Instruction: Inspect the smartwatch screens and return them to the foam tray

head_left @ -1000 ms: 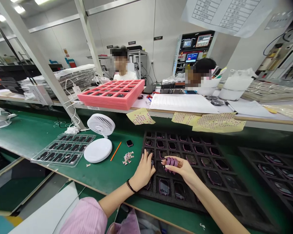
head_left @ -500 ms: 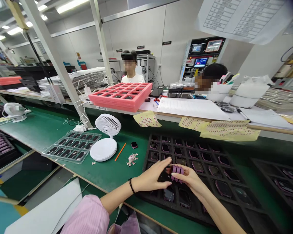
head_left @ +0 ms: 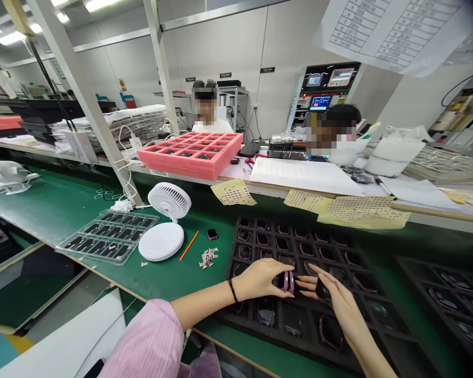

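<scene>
Two purple watch cases [head_left: 288, 282] stand side by side in the grip of my left hand [head_left: 262, 279], pinched between thumb and fingers above the black foam tray [head_left: 256, 335]. To their right, my right hand [head_left: 335, 294] has its fingers stretched toward them. A dark watch case [head_left: 323, 289] is held against that hand, partly hidden by the fingers. Watch cases with dark faces sit in the tray's compartments around both hands, among them one watch case [head_left: 331, 332] at the near side.
A white fan [head_left: 161, 241], an orange stick [head_left: 189, 245], a single watch [head_left: 212, 233] and small pale pieces [head_left: 208, 257] lie left of the tray. Further left is a clear tray [head_left: 120, 257] of black parts. A pink foam tray [head_left: 193, 165] rests on the shelf; two people sit beyond.
The stack of purple watch cases was in my right hand; my left hand, open before, now grips two of them. My right hand has moved right with a dark watch case.
</scene>
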`<state>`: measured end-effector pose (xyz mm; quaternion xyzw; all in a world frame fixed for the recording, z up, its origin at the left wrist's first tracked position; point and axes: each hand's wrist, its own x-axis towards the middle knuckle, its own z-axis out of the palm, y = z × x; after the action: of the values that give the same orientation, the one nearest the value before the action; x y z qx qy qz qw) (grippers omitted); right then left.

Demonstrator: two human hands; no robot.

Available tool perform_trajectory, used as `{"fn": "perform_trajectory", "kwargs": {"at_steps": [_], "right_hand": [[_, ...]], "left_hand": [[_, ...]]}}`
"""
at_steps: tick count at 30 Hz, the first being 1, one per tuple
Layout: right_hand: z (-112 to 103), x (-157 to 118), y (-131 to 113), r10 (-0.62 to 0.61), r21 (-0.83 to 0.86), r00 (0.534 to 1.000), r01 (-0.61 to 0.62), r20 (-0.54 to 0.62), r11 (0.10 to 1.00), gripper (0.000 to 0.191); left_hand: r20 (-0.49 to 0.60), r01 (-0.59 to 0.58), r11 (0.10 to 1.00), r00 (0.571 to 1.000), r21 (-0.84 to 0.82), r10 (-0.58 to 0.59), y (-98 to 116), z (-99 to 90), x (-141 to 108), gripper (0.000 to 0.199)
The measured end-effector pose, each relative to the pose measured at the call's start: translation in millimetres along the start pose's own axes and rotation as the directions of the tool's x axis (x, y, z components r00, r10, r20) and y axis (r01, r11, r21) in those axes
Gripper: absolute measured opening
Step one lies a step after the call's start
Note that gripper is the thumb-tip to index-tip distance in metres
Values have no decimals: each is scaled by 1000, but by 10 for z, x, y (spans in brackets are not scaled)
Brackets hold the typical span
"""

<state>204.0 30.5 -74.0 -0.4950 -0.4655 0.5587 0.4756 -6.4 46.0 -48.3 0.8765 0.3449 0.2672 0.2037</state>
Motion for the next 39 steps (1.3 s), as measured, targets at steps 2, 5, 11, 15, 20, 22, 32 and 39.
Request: {"fn": "perform_trajectory", "kwargs": {"at_steps": [2, 5, 11, 15, 20, 22, 32, 39], "right_hand": [[-99, 47, 89, -135, -236, 988, 113, -79, 965, 52], [-162, 112, 251, -308, -566, 950, 228, -48, 792, 48], [-82, 93, 378, -429, -805, 901, 302, 66, 511, 49], [30, -50, 242, -525, -908, 844, 300, 110, 293, 47], [82, -240, 183, -384, -799, 817, 542, 430, 260, 45], [77, -240, 210, -331, -803, 837, 528, 436, 278, 44], [-51, -277, 21, -414, -766, 863, 468, 290, 440, 41], [-498, -778, 187, -619, -788, 770, 281, -156, 548, 33]], "left_hand": [[77, -16, 998, 997, 62, 11, -30, 91, 75, 66], [144, -32, 993, 989, 117, 15, -47, 138, 129, 65], [94, 46, 956, 993, 290, -76, -74, -104, -75, 64], [169, 9, 937, 983, 350, -72, -138, -134, -249, 46], [249, 2, 949, 965, 317, -85, -234, -86, -271, 45], [243, 8, 954, 966, 299, -84, -270, -83, -233, 46], [166, -82, 952, 986, 295, 33, 53, -131, 155, 27], [363, -212, 906, 929, 366, 71, 125, 78, 398, 18]]}}
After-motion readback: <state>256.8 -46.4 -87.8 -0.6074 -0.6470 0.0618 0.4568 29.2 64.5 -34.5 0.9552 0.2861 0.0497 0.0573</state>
